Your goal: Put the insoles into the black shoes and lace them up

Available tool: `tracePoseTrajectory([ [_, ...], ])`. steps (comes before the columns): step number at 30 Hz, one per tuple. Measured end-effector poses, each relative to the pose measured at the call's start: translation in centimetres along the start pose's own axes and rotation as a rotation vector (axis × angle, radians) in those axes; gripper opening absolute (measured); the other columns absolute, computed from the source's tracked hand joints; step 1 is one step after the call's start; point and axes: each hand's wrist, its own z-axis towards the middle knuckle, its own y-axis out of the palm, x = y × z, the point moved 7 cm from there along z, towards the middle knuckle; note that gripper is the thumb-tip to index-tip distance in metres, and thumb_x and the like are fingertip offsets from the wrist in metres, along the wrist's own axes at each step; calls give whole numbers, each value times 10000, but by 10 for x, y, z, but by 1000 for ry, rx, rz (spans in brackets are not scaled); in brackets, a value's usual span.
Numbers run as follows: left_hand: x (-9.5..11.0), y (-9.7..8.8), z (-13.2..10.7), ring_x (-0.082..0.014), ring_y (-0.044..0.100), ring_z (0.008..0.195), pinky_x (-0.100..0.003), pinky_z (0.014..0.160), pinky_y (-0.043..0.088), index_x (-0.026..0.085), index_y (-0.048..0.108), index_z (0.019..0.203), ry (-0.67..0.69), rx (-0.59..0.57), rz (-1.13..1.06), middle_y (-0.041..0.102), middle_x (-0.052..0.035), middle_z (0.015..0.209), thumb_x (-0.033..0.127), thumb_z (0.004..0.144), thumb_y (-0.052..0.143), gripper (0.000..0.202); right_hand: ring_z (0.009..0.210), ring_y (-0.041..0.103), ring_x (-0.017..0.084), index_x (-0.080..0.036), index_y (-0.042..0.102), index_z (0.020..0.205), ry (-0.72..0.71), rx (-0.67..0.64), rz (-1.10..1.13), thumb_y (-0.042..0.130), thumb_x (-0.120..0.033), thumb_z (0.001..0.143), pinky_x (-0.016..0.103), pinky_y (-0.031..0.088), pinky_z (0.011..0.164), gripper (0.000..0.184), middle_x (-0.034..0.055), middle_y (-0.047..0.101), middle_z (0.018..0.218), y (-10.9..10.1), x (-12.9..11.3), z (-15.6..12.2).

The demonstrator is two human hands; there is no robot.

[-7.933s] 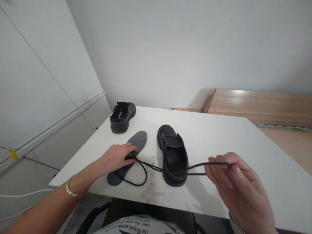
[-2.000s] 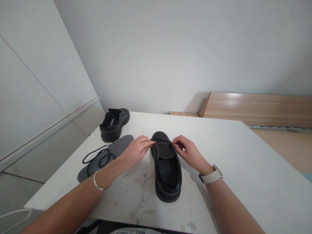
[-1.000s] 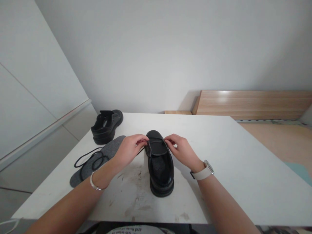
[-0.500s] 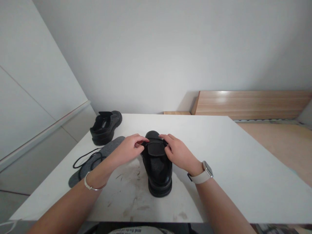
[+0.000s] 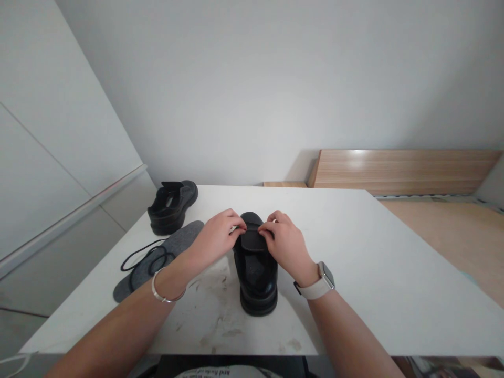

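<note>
While both hands work at its front, the black shoe (image 5: 255, 273) stands on its sole on the white surface (image 5: 374, 262), straight ahead of the person and near the front edge. Its long axis runs away from the body, with the heel nearest the camera and the rounded toe pointing at the far wall. It is glossy black leather with a thick sole, an open throat and a broad tongue lying flat.

The left hand (image 5: 214, 242) and right hand (image 5: 285, 245) meet over the top of that tongue. The fingers (image 5: 236, 227) of each are drawn together in a tight pinch on the shoe's upper, and whether anything thin lies between them cannot be told.

To the left, a grey insole (image 5: 183, 235) lies flat with a black lace (image 5: 130, 254) looped on it, and a second black shoe (image 5: 172, 206) stands beyond. Black lettering on pale cloth (image 5: 212, 371) at the bottom edge is cut off and cannot be read with any certainty.
</note>
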Motion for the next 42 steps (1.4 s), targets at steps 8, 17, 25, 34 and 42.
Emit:
tracePoseTrajectory([
  [8, 32, -43, -18, -167, 695, 802, -257, 715, 501, 194, 652, 950, 12, 227, -409, 748, -3, 858, 282, 876, 717, 133, 696, 666, 152, -210, 745, 874, 82, 186, 913, 720, -287, 844, 299, 570, 697, 86, 24, 718, 805, -16, -22, -3],
  [17, 31, -49, -24, -168, 702, 733, -251, 630, 472, 221, 448, 924, -47, 191, -524, 754, -2, 808, 307, 839, 726, 304, 674, 663, 133, -234, 780, 838, 75, 102, 1088, 750, -298, 817, 288, 589, 677, 74, 4, 701, 752, -11, -34, -7],
  [25, 31, -44, -24, -164, 707, 795, -276, 754, 501, 216, 461, 898, -19, 124, -575, 728, 14, 812, 276, 832, 755, 307, 640, 621, 106, -224, 771, 851, 50, 57, 1143, 761, -304, 819, 261, 546, 648, 86, -8, 671, 759, -13, -37, -8],
  [34, -34, -7, 14, -196, 691, 901, -322, 819, 532, 175, 543, 1019, -70, 5, -408, 723, -86, 957, 419, 971, 470, 259, 609, 600, 79, -204, 689, 856, -54, 151, 1087, 713, -330, 869, 227, 542, 588, 128, 8, 659, 874, -19, -42, -12],
  [42, -104, 54, 26, -243, 679, 922, -325, 828, 518, 147, 703, 957, -204, -211, -61, 742, -97, 975, 300, 866, 532, 247, 598, 656, 99, -208, 682, 917, 28, 132, 1149, 699, -358, 884, 220, 590, 580, 154, 17, 733, 815, -1, -30, -14],
])
